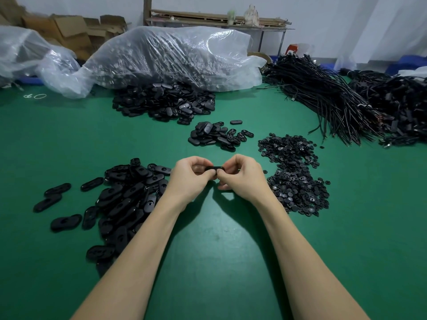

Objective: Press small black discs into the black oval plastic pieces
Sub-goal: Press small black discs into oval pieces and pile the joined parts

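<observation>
My left hand [188, 179] and my right hand [242, 177] meet above the middle of the green table [208, 250], and both pinch one black oval piece [215, 168] between their curled fingers. Whether a disc sits in it is hidden by the fingers. A pile of oval pieces [124, 195] lies just left of my left hand. Small black discs [293, 179] lie heaped right of my right hand. A smaller heap of ovals [217, 136] sits just beyond the hands.
A large pile of ovals [164, 102] spills from a clear plastic bag [175, 58] at the back. Bundles of black cables [335, 100] cover the back right. Cardboard boxes [69, 31] stand at the far left.
</observation>
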